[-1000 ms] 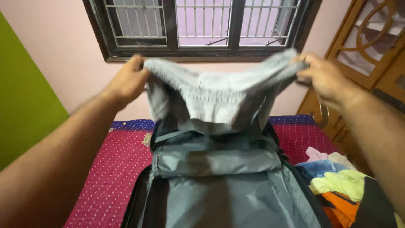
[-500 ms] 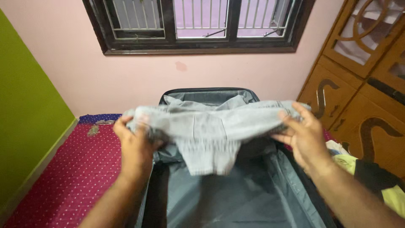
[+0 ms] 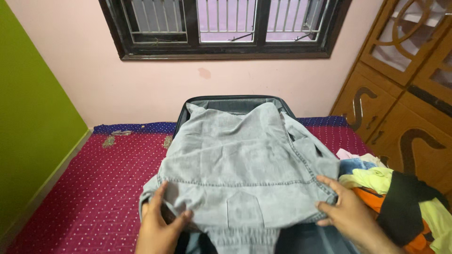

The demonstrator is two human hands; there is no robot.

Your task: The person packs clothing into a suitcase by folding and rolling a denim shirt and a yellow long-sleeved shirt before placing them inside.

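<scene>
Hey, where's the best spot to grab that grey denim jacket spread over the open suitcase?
Probably the near hem corners of the jacket, coming from the near side. The left hand and right hand already pinch there; the stitched hem is firm, while the far part lies loose over the suitcase.

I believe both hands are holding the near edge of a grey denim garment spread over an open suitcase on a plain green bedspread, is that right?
Not quite: the head view shows the bedspread is red with white dots. Otherwise yes: the left hand and right hand hold the grey denim garment over the open suitcase.
</scene>
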